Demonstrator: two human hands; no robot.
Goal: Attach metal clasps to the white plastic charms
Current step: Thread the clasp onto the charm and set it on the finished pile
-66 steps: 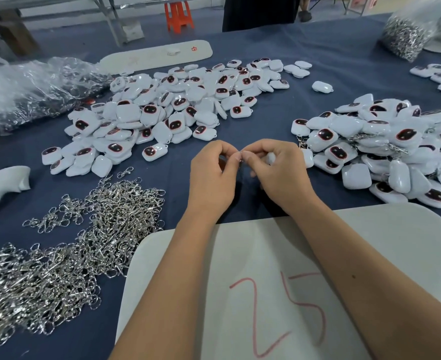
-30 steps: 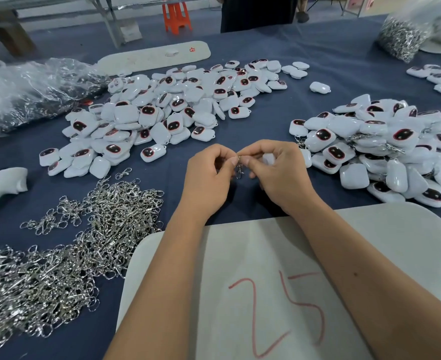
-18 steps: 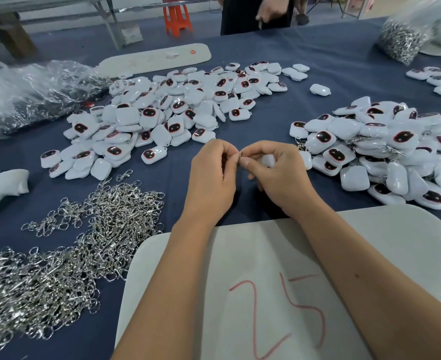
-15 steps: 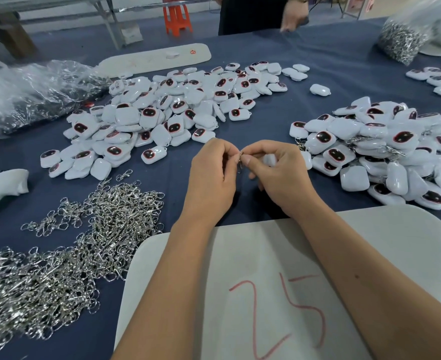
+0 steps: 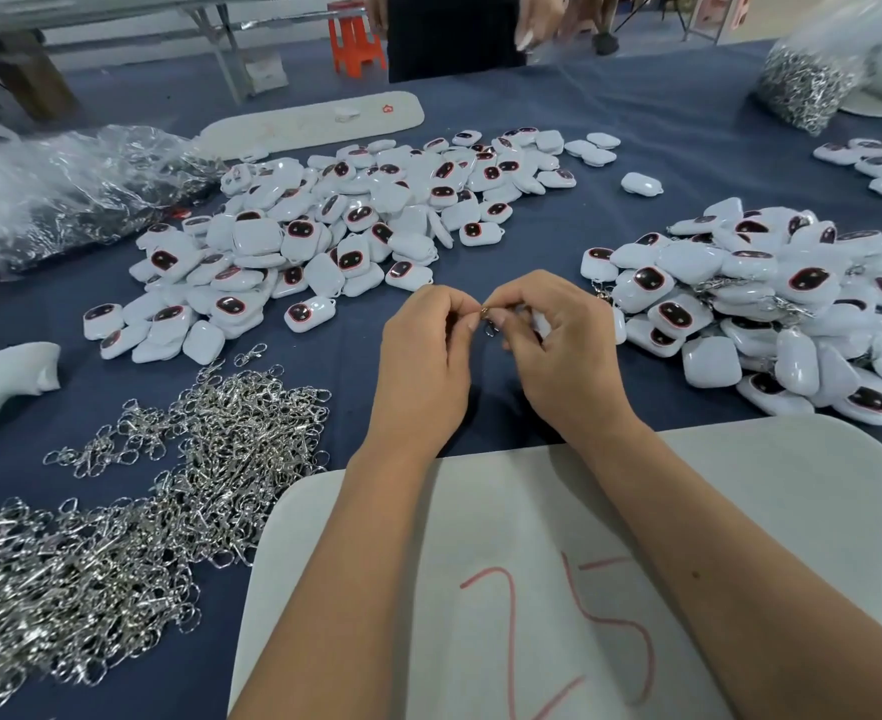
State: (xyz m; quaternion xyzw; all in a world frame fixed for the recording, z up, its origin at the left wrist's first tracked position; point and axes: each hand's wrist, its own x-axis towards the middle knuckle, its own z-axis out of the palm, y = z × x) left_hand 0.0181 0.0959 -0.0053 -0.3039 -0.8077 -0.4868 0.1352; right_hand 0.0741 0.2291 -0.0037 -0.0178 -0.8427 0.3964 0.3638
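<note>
We barely catch the clasp (image 5: 488, 324) between the pinching fingertips, too small to read its catch. The charm (image 5: 538, 320) hides inside the right hand (image 5: 558, 356). A person (image 5: 454, 33) across the table is cropped above the waist, and the left-side plastic bag (image 5: 64, 189) blurs out.

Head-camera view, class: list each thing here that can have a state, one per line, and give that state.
Left hand: fingertips pinching the metal clasp.
Right hand: curled round a white charm, pinching the clasp.
Metal clasp: held between both hands, off the table.
White charm: mostly hidden in the right hand.
Left charm pile: loose, no clasps visible.
Right charm pile: heaped, some clasps showing.
Clasp heap: loose, tangled.
</note>
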